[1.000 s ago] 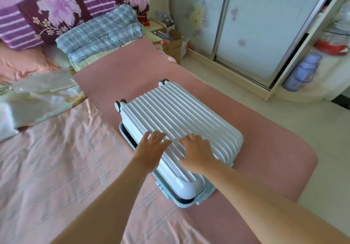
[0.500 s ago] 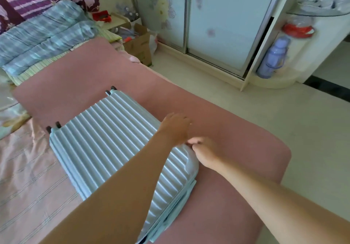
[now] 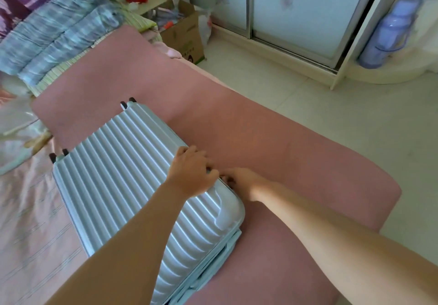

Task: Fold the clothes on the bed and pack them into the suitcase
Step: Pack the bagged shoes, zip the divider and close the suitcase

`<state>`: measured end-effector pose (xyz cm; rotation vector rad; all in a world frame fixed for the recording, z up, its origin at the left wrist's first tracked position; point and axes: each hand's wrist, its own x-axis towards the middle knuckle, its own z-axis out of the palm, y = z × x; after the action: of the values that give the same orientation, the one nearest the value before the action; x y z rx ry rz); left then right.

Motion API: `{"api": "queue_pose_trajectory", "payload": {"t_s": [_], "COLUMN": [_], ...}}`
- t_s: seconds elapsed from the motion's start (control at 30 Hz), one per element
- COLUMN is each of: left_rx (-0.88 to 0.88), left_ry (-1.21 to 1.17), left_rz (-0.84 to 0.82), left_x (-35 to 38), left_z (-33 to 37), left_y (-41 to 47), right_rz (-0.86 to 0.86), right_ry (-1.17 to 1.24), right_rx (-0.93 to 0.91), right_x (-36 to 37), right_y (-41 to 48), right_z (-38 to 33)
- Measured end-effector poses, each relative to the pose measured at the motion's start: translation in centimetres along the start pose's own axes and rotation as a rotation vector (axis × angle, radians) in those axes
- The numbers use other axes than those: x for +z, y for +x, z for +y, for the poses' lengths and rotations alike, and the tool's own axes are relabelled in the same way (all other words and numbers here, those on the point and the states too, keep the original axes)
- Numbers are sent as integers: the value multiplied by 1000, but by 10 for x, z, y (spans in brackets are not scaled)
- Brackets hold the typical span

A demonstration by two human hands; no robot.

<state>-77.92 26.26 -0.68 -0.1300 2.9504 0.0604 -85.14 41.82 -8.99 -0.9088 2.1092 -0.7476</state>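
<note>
A pale blue ribbed hard-shell suitcase [image 3: 113, 174] lies flat and closed on the bed, wheels pointing away from me. The near corner seam gapes slightly. My left hand [image 3: 192, 172] rests on the lid's right edge with its fingers curled over the rim. Right beside it, my right hand [image 3: 241, 181] reaches to the suitcase's right side, and its fingertips pinch a small dark piece at the seam, apparently the zipper pull. No loose clothes show near the suitcase.
A pink blanket [image 3: 272, 143] covers the bed's right side. Folded blue plaid bedding [image 3: 54, 34] lies at the head, crumpled pale cloth [image 3: 16, 124] at the left. On the floor are a cardboard box [image 3: 184, 34], sliding wardrobe doors [image 3: 296, 11] and a purple flask [image 3: 386, 32].
Both hands moved from the lid's near end to the suitcase's right edge. My view swung right. The right hand now pinches at the seam.
</note>
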Motion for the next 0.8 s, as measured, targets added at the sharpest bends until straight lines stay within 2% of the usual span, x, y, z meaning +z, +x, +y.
{"api": "queue_pose_trajectory", "payload": {"t_s": [0.07,0.2,0.27,0.37,0.53,0.67,0.73,0.8], "left_rx": [6,4,0,-49,-29,-172,-140,-78], "left_ry": [14,0,-7,-67,-142,-175,-243,-420], "left_rz": [36,103,124,138,234,232,243,255], "left_x": [5,13,17,21,31,42,46,47], "left_z": [1,0,3,11,20,24,22,14], "left_y": [1,-3,-3,-5,-42,-80,-96,-117], "right_rz": [50,87,76,52,266,224,190,155], "right_ry": [-138,-587,-705,-636,-502,-416,-417,-403], "right_rx": [4,-49,-73,-40,38,105,112,137], "right_x": [-5,-17,-17,1,51,109,146,180], "right_y": [5,6,-9,-42,-101,-127,-131,-132], "right_z": [0,-1,1,15,24,-18,-48,-73]}}
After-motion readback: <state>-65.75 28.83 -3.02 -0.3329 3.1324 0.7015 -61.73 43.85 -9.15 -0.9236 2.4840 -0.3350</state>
